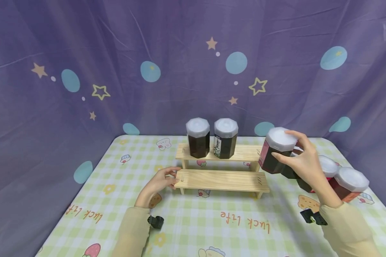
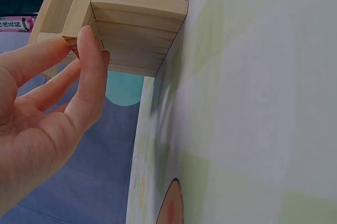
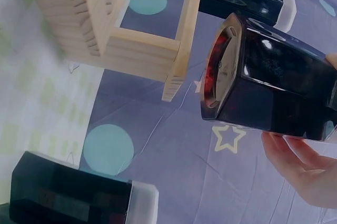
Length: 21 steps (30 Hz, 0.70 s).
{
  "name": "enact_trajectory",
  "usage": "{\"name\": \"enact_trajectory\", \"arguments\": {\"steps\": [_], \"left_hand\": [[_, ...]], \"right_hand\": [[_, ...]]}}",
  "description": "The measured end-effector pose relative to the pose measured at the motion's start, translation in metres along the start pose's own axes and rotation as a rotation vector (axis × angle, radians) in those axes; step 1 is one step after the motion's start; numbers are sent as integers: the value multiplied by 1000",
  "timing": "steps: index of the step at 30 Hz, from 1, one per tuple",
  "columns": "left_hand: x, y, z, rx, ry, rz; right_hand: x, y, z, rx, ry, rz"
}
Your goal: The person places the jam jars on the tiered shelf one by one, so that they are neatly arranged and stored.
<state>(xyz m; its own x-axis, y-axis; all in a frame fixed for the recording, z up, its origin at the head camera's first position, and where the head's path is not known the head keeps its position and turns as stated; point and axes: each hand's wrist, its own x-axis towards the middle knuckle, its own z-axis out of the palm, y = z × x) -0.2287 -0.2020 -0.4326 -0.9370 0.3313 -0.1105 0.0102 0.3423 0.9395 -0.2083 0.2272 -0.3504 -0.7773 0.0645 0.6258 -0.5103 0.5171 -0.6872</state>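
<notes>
"What takes up the most room?"

"The purple curtain (image 1: pixel 180 25), printed with stars and blue ovals; it fills the back of the head view. In front of it is the table (image 1: pixel 193 216) in its green-checked cloth."

"And on the table?"

"A two-step wooden stand (image 1: pixel 222 179). The head view looks down on both shelves, while the left wrist view gives one end of it close up."

"Jars too?"

"Two dark jars (image 1: pixel 198 139) with whitish lids stand on the upper shelf, a little apart. More jars (image 1: pixel 349 182) are off to the right, one of them mostly hidden behind the hand from the head camera."

"Where's the one being handled?"

"The held jar (image 1: pixel 273 148) is tilted, near the right end of the upper shelf. From the head it overlaps that end; the right wrist view shows a gap between them, and also its base, with a reddish rim."

"The hands?"

"Well apart. The right hand (image 1: pixel 303 162) grips the held jar near its lid, thumb on one side, fingers on the other. The left hand (image 1: pixel 157 182) pinches the left end of the lower shelf; its own wrist view shows the fingertips at the corner."

"Anything smaller?"

"A pink label (image 1: pixel 264 155) on the held jar, plain from the head."
</notes>
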Motion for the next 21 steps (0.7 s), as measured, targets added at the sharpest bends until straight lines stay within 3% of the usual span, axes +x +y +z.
{"name": "enact_trajectory", "arguments": {"steps": [3,7,15,21], "left_hand": [[-1,0,0,2,-7,10],[-1,0,0,3,-8,14],[0,0,0,14,8,-6],[0,1,0,14,7,-4]], "right_hand": [[4,-17,3,-46,-8,6],[9,-23,9,-65,-27,46],[18,-24,22,-8,-37,36],[22,-39,29,-6,-53,29]]}}
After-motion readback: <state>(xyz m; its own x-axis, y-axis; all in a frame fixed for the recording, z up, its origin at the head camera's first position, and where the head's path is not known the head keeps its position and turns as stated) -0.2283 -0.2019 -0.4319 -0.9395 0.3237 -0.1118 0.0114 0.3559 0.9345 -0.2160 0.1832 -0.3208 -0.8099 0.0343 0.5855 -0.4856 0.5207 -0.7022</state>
